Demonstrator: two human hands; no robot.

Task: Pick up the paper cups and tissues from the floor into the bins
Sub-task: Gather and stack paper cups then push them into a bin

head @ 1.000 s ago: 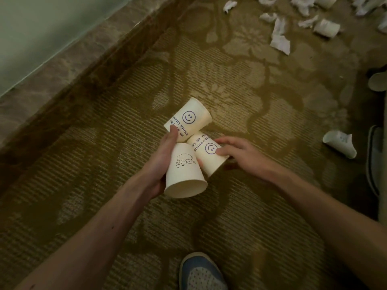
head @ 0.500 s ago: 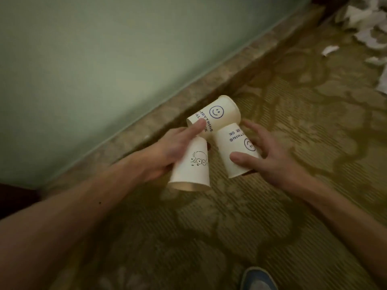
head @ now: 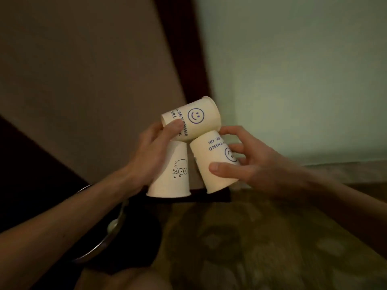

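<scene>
So L hand point(head: 150, 155) grips top cup point(head: 206, 122), doodle cup point(head: 170, 183); R hand point(head: 257, 166) grips 3rd cup point(head: 206, 155).

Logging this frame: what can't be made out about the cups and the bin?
All in the head view.
Bin: inside lost in darkness; left forearm crosses its rim.
Top cup: lettering partly covered by the left hand.
Cartoon cup: upper part behind the left hand gripping it.
Right cup: smiley and text partly under the right hand.
No cup's inside shows.
</scene>
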